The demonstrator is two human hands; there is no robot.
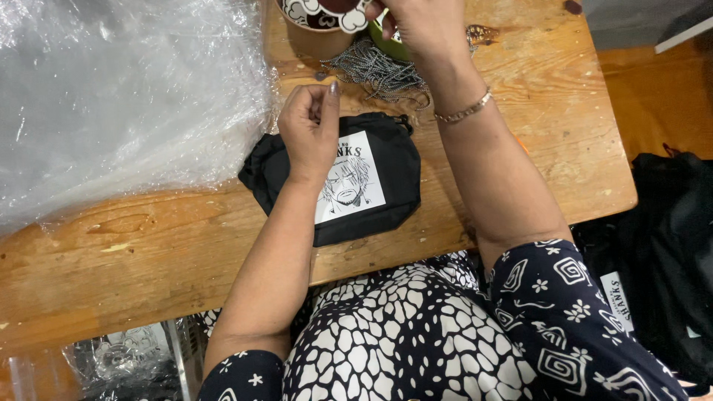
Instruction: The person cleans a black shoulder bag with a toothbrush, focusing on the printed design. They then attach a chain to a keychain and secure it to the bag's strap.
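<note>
Our left hand [310,126] rests curled on the black drawstring pouch [371,186], fingers pinched together, though we cannot tell on what. Our right hand [423,26] is closed at the top edge over a green thing [388,43], partly hidden. The pile of ball chains [375,70] lies just behind the pouch on the wooden worktop [148,245]. We judge those fine metal strands could tangle or snag the soft cloth. The crinkled clear plastic sheet [119,89] looks slippery beside us.
</note>
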